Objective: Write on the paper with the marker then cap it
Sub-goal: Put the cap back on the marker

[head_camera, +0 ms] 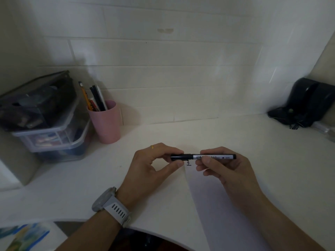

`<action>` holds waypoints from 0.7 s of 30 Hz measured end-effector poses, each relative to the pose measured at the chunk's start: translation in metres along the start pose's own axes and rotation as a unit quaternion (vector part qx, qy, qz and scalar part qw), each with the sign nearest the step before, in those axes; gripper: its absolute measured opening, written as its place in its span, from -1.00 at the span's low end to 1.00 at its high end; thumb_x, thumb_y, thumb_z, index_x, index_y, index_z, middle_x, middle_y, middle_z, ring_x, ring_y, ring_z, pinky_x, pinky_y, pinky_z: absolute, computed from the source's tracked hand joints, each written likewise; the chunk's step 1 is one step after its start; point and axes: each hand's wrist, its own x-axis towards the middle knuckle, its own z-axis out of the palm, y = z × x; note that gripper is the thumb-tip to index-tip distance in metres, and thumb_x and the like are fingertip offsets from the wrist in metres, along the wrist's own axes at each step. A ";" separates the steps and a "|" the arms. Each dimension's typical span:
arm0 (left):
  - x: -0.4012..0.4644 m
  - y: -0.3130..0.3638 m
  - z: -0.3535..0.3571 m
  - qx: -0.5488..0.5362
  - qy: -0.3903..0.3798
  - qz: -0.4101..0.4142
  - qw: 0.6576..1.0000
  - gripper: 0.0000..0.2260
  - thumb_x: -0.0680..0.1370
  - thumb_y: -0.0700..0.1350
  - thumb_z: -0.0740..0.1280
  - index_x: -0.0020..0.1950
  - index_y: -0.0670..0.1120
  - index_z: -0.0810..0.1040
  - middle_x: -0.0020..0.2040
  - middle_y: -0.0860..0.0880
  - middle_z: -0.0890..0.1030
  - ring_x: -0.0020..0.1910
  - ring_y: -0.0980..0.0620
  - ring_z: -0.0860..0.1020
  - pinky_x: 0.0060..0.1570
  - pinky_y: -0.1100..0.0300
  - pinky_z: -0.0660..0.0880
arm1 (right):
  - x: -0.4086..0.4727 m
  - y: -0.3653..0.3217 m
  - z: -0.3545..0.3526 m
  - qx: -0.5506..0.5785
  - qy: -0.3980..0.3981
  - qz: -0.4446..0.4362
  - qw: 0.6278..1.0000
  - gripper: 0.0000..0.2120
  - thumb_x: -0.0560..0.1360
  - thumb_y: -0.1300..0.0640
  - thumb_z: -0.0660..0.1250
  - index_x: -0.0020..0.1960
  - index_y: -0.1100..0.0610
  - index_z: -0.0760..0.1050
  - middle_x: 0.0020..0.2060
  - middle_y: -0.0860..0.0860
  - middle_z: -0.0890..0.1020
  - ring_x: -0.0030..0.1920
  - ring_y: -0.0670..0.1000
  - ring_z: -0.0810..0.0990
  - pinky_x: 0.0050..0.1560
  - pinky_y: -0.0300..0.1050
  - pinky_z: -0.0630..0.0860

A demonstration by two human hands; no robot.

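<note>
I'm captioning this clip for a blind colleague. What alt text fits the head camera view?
Two hands hold a black marker level above a white sheet of paper on a pale desk: the left hand pinches the cap end, the right hand the barrel. Dark writing shows on the paper; a pink cup of pencils stands back left.

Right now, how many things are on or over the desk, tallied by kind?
Hands: 2 (left, right)
Marker with cap: 1
Paper: 1
Pink cup of pens: 1
Clear storage bins: 2, stacked
Dark pouch on the bins: 1
Black device in the right corner: 1
Total: 9
</note>
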 end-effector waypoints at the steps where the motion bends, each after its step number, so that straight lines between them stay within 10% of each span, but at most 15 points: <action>1: 0.000 0.000 0.000 0.000 -0.004 -0.001 1.000 -0.83 0.51 -0.16 0.56 0.09 -0.08 0.76 -0.12 0.04 0.74 -0.11 0.09 0.69 0.02 0.28 0.59 | 0.000 0.001 0.000 -0.001 0.000 0.004 1.000 -0.78 0.36 0.18 0.48 -0.02 0.22 0.72 -0.19 0.26 0.76 -0.20 0.20 0.75 -0.19 -0.10 0.63; 13: -0.002 0.000 0.001 -0.012 -0.048 -0.028 0.998 -0.93 0.55 -0.14 0.50 0.02 -0.08 0.76 -0.22 0.02 0.71 -0.22 0.04 0.64 -0.08 0.39 0.52 | 0.003 0.005 -0.002 0.023 -0.018 0.057 0.998 -0.75 0.30 0.14 0.51 -0.07 0.24 0.74 -0.22 0.26 0.76 -0.24 0.11 0.75 -0.19 -0.20 0.64; 21: 0.001 0.011 -0.008 -0.092 -0.010 -0.112 0.989 -0.85 0.45 -0.04 0.61 -0.14 -0.09 0.75 -0.23 -0.06 0.75 -0.23 -0.06 0.70 -0.16 0.13 0.64 | 0.004 -0.011 0.011 -0.272 -0.070 -0.069 0.957 -0.81 0.29 -0.09 0.60 -0.18 0.00 0.75 -0.25 -0.01 0.78 -0.28 -0.06 0.73 -0.24 -0.21 0.60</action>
